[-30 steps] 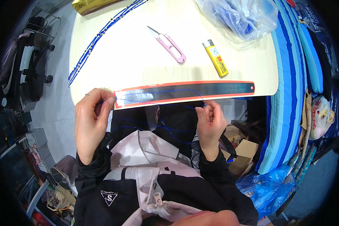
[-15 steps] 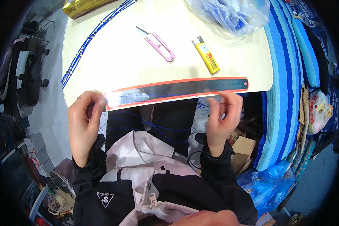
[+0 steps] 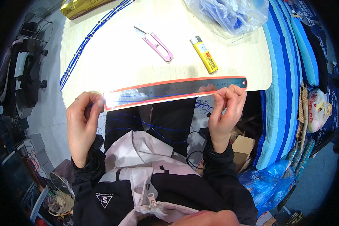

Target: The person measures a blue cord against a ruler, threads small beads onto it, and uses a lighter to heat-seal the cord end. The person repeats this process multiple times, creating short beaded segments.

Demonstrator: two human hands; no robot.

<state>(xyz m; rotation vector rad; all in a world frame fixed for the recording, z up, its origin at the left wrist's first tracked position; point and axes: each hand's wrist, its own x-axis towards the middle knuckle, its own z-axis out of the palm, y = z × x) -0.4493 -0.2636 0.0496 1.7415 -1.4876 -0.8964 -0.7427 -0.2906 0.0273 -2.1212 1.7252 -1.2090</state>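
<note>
A metal ruler [image 3: 169, 89] with an orange-red border lies along the table's near edge. Thin blue cord [image 3: 154, 101] runs across its lower side between my two hands. My left hand [image 3: 84, 118] pinches the cord at the ruler's left end, thumb against fingers. Toward the right end, the thumb and forefinger of my right hand [image 3: 226, 111] are pressed together on the cord. More of the blue cord hangs in loose loops below the table edge, over my dark trousers.
Pink thread snips [image 3: 162, 52] and a yellow lighter [image 3: 206, 56] lie beyond the ruler. A bundle of beaded blue cords [image 3: 87, 41] rests at the left, near a gold packet [image 3: 77, 10]. A clear plastic bag [image 3: 229, 15] stands far right, beside blue striped fabric [image 3: 280, 86].
My right hand has closed from parted fingers into a pinch and shifted slightly right and up. My left hand stays in its pinch at the ruler's end.
</note>
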